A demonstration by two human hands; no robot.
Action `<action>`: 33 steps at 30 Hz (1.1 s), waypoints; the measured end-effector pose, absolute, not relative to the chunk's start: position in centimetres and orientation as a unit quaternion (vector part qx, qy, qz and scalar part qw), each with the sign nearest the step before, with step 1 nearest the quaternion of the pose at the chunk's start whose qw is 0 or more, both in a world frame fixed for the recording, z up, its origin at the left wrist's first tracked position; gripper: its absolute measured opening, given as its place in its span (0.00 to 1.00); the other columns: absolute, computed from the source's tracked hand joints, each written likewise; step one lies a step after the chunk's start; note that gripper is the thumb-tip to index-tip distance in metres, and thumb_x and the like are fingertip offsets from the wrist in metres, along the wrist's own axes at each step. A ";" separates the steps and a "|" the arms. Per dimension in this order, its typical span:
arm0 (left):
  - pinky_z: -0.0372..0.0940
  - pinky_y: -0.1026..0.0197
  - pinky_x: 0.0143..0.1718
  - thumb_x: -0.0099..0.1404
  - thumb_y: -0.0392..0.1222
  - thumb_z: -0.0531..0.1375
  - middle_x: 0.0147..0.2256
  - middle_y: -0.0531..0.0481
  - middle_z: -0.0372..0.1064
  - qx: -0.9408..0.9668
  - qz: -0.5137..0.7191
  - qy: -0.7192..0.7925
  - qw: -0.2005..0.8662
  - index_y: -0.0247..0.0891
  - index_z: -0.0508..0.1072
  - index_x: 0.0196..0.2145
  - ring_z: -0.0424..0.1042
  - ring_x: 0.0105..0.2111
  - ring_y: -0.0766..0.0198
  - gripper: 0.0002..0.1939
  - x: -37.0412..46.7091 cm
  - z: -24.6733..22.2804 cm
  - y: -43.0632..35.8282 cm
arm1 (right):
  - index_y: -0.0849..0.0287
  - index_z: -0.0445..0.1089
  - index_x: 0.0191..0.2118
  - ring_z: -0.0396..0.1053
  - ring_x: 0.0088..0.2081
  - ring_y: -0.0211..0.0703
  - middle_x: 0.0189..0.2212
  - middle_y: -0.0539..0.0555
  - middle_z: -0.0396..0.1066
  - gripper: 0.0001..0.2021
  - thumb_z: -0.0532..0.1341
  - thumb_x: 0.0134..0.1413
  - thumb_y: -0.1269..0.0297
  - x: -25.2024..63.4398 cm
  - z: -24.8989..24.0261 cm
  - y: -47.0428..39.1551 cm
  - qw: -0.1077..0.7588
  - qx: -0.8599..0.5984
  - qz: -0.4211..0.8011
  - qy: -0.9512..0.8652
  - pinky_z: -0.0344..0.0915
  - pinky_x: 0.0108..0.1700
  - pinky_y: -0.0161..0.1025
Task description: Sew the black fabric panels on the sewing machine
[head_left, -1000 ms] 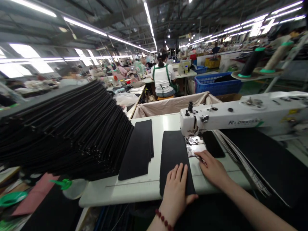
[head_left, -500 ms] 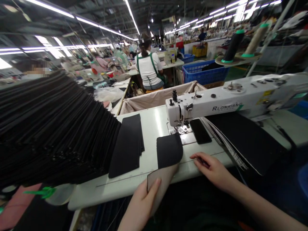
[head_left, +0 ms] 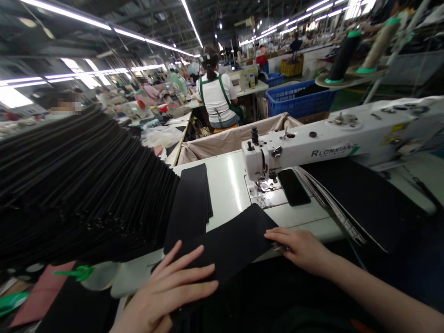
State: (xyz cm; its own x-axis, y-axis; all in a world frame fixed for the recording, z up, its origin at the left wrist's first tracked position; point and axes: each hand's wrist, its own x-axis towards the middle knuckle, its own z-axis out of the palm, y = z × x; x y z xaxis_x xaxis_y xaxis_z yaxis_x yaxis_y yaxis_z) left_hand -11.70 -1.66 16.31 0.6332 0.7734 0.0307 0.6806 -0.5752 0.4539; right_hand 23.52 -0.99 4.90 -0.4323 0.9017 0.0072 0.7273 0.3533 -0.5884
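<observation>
A black fabric panel (head_left: 236, 236) lies dark side up across the front edge of the sewing machine table, just short of the needle area. On its left part my left hand (head_left: 173, 282) rests with fingers spread and stretched out. My right hand (head_left: 301, 249) is closed at the panel's right corner, fingertips touching its edge. Something small and dark shows under those fingers; I cannot make out what it is. The white sewing machine (head_left: 263, 159) stands beyond the panel, its presser foot apart from the fabric.
A tall stack of black panels (head_left: 86, 185) fills the left side, with a few flat black pieces (head_left: 189, 199) beside it. A phone (head_left: 294, 187) lies right of the needle, near more layered panels (head_left: 357, 199). A person (head_left: 218, 99) sits ahead.
The panel has turned from pale underside partly showing to dark side up, and has come away from the needle area. My left hand has let go its pinch and spread out; my right hand now touches the panel.
</observation>
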 end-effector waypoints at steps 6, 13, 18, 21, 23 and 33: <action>0.40 0.29 0.59 0.56 0.54 0.64 0.58 0.49 0.61 0.831 -0.070 0.524 0.175 0.53 0.62 0.58 0.50 0.62 0.41 0.33 -13.6 10.4 0.5 | 0.44 0.59 0.59 0.65 0.53 0.44 0.60 0.48 0.58 0.29 0.54 0.52 0.75 24.3 2.7 -3.6 0.244 -0.511 0.296 -0.769 0.63 0.53 0.42; 0.57 0.51 0.58 0.65 0.39 0.58 0.57 0.49 0.58 0.860 0.094 0.456 0.209 0.49 0.57 0.60 0.58 0.57 0.58 0.27 -0.5 6.3 0.4 | 0.54 0.66 0.45 0.70 0.39 0.42 0.39 0.52 0.71 0.09 0.54 0.60 0.62 27.4 3.1 -4.0 0.362 -0.636 0.333 -0.594 0.66 0.42 0.37; 0.59 0.48 0.53 0.59 0.36 0.63 0.53 0.46 0.60 0.866 0.148 0.449 0.165 0.46 0.58 0.59 0.60 0.53 0.53 0.32 5.6 3.5 0.0 | 0.54 0.63 0.43 0.70 0.39 0.42 0.37 0.51 0.71 0.07 0.55 0.58 0.62 27.1 2.9 -4.9 0.338 -0.647 0.363 -0.579 0.64 0.42 0.38; 0.61 0.50 0.46 0.63 0.38 0.61 0.46 0.48 0.65 0.861 0.169 0.459 0.139 0.45 0.67 0.51 0.63 0.46 0.54 0.19 6.7 2.5 -0.5 | 0.54 0.64 0.42 0.70 0.38 0.42 0.36 0.51 0.71 0.07 0.54 0.59 0.62 26.7 2.7 -5.4 0.328 -0.647 0.368 -0.581 0.64 0.40 0.38; 0.61 0.53 0.42 0.65 0.37 0.58 0.41 0.49 0.66 0.863 0.178 0.456 0.127 0.44 0.70 0.44 0.64 0.42 0.56 0.10 6.8 2.1 -0.8 | 0.54 0.64 0.43 0.70 0.37 0.42 0.36 0.51 0.71 0.08 0.54 0.59 0.61 26.6 2.6 -5.6 0.309 -0.651 0.371 -0.586 0.63 0.39 0.38; 0.61 0.55 0.41 0.68 0.36 0.55 0.39 0.47 0.65 0.833 0.211 0.487 0.156 0.39 0.67 0.41 0.64 0.39 0.58 0.04 6.5 2.2 -1.6 | 0.54 0.63 0.41 0.70 0.31 0.43 0.30 0.48 0.72 0.09 0.54 0.61 0.56 25.7 2.7 -5.7 0.166 -0.680 0.267 -0.663 0.57 0.31 0.36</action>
